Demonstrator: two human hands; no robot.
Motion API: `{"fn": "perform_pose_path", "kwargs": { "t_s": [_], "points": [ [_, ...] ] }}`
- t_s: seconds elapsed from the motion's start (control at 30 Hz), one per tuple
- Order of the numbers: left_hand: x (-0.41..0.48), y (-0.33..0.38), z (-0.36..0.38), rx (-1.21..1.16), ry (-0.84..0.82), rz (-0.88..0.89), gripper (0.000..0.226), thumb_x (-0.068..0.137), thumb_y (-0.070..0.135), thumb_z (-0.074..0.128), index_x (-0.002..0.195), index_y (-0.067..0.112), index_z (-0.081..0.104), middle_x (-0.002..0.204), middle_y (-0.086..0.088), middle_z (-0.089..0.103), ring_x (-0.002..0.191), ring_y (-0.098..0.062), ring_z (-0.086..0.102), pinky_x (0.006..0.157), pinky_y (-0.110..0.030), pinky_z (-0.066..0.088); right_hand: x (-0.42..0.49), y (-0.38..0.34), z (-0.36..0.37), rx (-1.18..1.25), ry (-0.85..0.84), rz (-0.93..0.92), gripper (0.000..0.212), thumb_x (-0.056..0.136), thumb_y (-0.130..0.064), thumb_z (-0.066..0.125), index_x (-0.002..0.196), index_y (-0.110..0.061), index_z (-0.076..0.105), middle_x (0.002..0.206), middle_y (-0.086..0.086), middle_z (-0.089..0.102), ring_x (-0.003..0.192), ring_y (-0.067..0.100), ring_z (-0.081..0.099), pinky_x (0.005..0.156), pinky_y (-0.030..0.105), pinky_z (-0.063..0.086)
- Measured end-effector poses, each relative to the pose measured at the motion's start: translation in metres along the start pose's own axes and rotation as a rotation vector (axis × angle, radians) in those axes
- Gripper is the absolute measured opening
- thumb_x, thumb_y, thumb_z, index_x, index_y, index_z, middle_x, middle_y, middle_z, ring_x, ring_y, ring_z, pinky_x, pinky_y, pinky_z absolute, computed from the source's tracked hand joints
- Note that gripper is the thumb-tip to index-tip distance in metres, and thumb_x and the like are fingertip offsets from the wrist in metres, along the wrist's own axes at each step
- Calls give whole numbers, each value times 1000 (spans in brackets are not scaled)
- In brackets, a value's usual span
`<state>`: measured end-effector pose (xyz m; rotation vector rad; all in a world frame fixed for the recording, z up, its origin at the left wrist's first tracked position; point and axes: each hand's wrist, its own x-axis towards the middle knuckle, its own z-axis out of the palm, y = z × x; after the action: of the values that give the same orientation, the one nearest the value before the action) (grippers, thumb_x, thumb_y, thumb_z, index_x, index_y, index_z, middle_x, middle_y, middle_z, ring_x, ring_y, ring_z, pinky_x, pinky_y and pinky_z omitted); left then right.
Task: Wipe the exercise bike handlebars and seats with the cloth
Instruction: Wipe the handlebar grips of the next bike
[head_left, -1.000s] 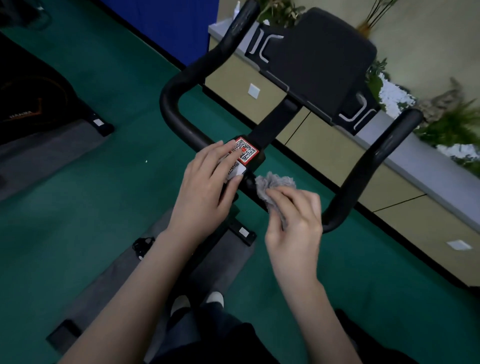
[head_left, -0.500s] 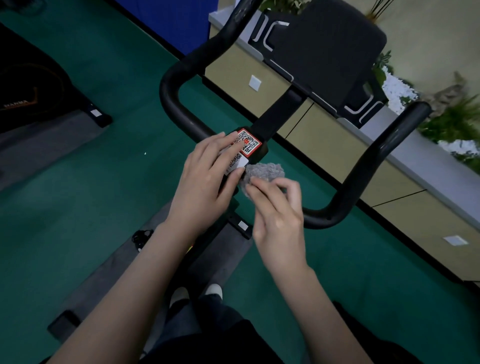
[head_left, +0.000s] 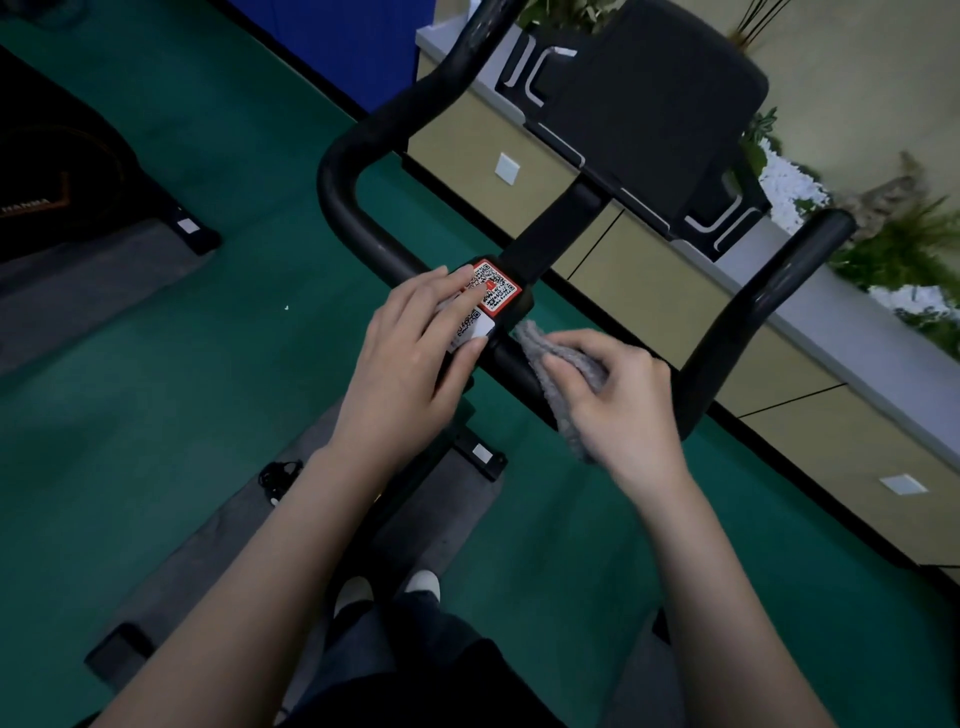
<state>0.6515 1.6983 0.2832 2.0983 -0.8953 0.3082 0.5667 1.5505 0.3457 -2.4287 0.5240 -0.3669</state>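
Note:
The black handlebars of the exercise bike curve from far left, across the middle, up to the right grip. My left hand rests flat with straight fingers on the bar's centre clamp, partly covering the red and white QR stickers. My right hand grips a grey cloth wrapped against the crossbar just right of the clamp. A black console stands above the bars. The seat is out of view.
Green floor surrounds the bike, which stands on a grey mat. Another black machine sits at far left. A beige low wall with plants runs behind on the right. My legs and shoes are below.
My right hand slid the cloth right along the crossbar, away from the centre clamp. My left hand stayed on the stickers.

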Motion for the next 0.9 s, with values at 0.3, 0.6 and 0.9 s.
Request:
{"fn": "perform_pose_path", "kwargs": {
  "t_s": [0.3,0.6,0.9],
  "points": [
    [-1,0,1,23,4,-2,40,97,22,51,134,8,50,140,-4,48,132,-24,40,106,-44,35,38,3,2,63,-243,128,12,87,-22,67,78,-30,67,75,-13,64,74,-1,59,59,1,39],
    [7,21,1,161,-3,93,33,96,21,50,124,7,59,129,-5,57,130,-24,44,106,-35,29,45,15,-9,102,-454,183,6,88,-21,66,84,-24,69,90,3,72,91,16,66,88,31,52],
    [10,21,7,135,-13,55,26,95,11,50,117,9,64,126,-5,58,122,-25,49,101,-30,29,-2,21,-10,4,-10,-61,10,83,-24,72,81,-14,75,77,2,69,77,19,63,76,33,49]
  ]
}}
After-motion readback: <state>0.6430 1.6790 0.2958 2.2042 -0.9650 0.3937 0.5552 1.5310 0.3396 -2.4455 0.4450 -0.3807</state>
